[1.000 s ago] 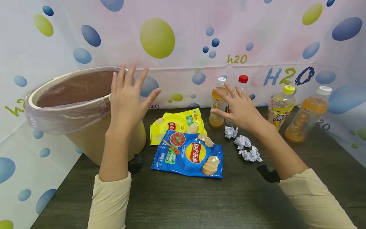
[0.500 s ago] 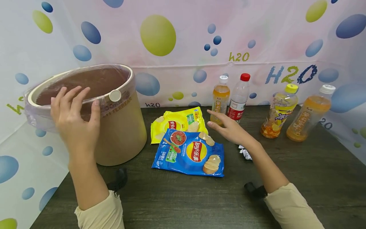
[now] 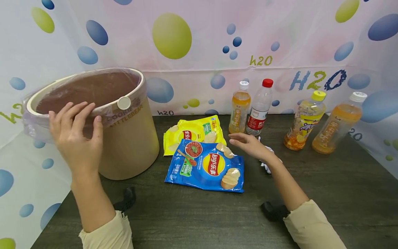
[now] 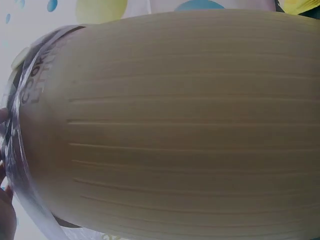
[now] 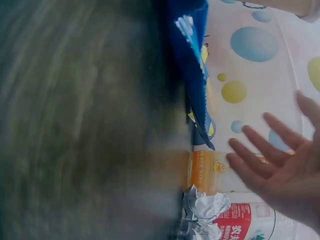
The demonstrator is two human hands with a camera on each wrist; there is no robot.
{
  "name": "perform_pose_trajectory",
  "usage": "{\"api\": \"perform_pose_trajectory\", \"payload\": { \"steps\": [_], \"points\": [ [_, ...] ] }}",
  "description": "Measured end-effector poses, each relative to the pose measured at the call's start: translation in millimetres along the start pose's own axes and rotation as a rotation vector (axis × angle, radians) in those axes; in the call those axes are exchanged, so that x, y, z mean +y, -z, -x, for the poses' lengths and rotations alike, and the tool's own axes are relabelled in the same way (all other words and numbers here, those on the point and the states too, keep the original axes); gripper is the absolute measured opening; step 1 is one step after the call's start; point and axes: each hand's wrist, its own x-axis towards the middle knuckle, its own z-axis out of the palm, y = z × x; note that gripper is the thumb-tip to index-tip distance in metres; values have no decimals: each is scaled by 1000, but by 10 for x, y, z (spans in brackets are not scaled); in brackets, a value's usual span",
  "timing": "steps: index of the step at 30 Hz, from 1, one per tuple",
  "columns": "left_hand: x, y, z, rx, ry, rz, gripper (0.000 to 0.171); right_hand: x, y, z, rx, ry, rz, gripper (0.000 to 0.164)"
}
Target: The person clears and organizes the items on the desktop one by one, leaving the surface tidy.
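My left hand (image 3: 76,140) is at the front rim of a beige trash bin (image 3: 133,145), its fingertips overlapping the rim and the thumb held apart. A thin clear bag (image 3: 37,126) lines the bin and folds over its edge. In the left wrist view the bin's ribbed wall (image 4: 190,120) takes up most of the frame, with fingertips at the lined rim. My right hand (image 3: 253,147) holds nothing and hovers, fingers extended, right of a blue chip bag (image 3: 202,176). Crumpled white paper (image 3: 266,167) lies partly hidden behind that hand; more shows in the right wrist view.
A yellow chip bag (image 3: 174,140) lies partly under the blue one. Behind stand an orange-drink bottle (image 3: 239,109) and a red-capped bottle (image 3: 258,112). Farther right are a yellow-capped bottle (image 3: 303,124) and another orange-drink bottle (image 3: 337,122). A patterned cloth (image 3: 186,86) hangs behind the dark table (image 3: 192,218).
My left hand has moved left and down to the bin's front rim. My right hand has moved lower, now covering part of the paper balls. The bags and bottles stay in place.
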Motion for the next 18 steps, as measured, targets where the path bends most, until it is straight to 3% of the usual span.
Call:
{"api": "perform_pose_trajectory", "payload": {
  "steps": [8, 18],
  "points": [
    [53, 33, -5, 21, -1, 19, 17, 168, -44, -79, -25, -51, 32, 50],
    [13, 20, -1, 31, -13, 19, 16, 262, -70, -86, -55, -85, 44, 46]
  ]
}}
